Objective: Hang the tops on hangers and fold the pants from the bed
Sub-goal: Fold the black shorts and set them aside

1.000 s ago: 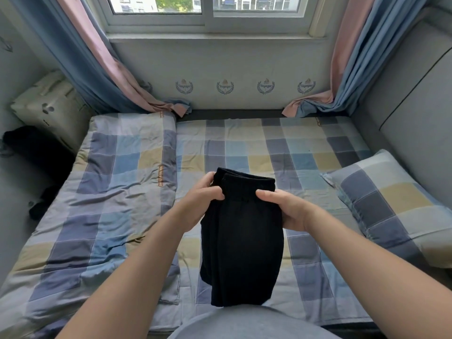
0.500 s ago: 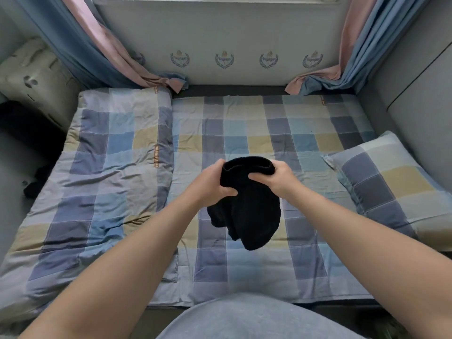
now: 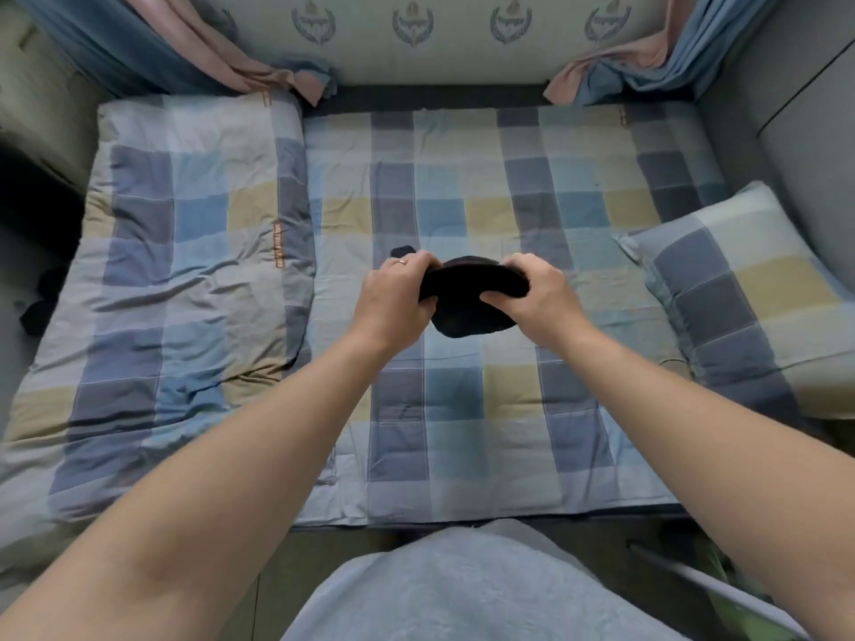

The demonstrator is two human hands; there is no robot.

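Two hands, the left hand (image 3: pixel 393 305) and right hand (image 3: pixel 532 298), each clench one end of one black, soft, bunched pants (image 3: pixel 472 298) bundle above the middle of the bed (image 3: pixel 462 187). One checked pillow (image 3: pixel 749 298) lies right, one folded quilt (image 3: pixel 176 270) left.

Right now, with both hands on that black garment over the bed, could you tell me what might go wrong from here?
1. The black folded pants are bunched between the left hand and right hand, gripped only at the ends; the fold may slip open when set down.
2. A bit of black fabric sticks out behind the left hand, so the bundle may end up uneven.
3. The checked sheet below is wrinkled, so the pants might not lie flat.
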